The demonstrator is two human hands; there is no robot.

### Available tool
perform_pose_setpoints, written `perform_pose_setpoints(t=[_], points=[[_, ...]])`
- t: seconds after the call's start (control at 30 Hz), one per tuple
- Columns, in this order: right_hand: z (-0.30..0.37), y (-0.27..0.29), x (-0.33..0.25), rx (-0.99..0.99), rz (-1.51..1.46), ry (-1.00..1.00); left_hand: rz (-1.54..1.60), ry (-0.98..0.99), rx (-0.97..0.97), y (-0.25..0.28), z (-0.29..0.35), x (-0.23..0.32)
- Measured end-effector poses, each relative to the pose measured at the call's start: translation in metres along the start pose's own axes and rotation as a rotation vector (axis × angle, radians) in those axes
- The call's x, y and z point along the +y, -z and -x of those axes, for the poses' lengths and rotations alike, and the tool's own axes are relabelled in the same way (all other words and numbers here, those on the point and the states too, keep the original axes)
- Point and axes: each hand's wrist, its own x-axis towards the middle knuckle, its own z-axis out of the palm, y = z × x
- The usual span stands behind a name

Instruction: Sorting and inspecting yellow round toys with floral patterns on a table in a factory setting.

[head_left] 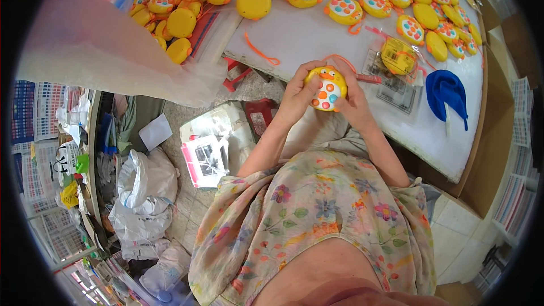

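Note:
Between my two hands is a yellow duck-shaped button toy (327, 92), held up at the table's near edge with its white face and coloured buttons turned up. My left hand (298, 95) grips its left side, the thumb over the front. On the opposite side my right hand (356, 102) holds it, thumb by the lower buttons. An orange strap (340, 59) runs from behind the toy toward the right. Just right of my hands, clear plastic bags lie on the table, one with a yellow toy (398, 56) inside. A loose orange strap (260, 51) lies to the left.
Many similar toys heap at the far left (181, 22) and far right (425, 17) of the white table (453, 153). A blue cloth item (445, 96) lies at the right. Translucent plastic sheeting (113, 51) hangs at left. White bags (144, 192) and a red stool (260, 114) stand below.

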Motion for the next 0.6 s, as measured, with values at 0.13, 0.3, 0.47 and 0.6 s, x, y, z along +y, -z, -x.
perform_pose_setpoints(t=[0.13, 0.3, 0.47, 0.6], points=[[-0.001, 0.001, -0.001, 0.033, 0.045, -0.167, 0.041, 0.003, 0.009, -0.002, 0.000, 0.013], [-0.005, 0.009, 0.016, 0.102, 0.011, -0.134, -0.152, -0.036, -0.130, -0.008, 0.002, 0.029], [-0.014, 0.012, -0.001, 0.076, -0.211, -0.284, -0.137, 0.083, -0.143, -0.008, -0.005, 0.035], [-0.027, 0.022, -0.020, -0.043, -0.321, -0.325, -0.122, -0.056, -0.129, -0.008, -0.018, 0.034]])
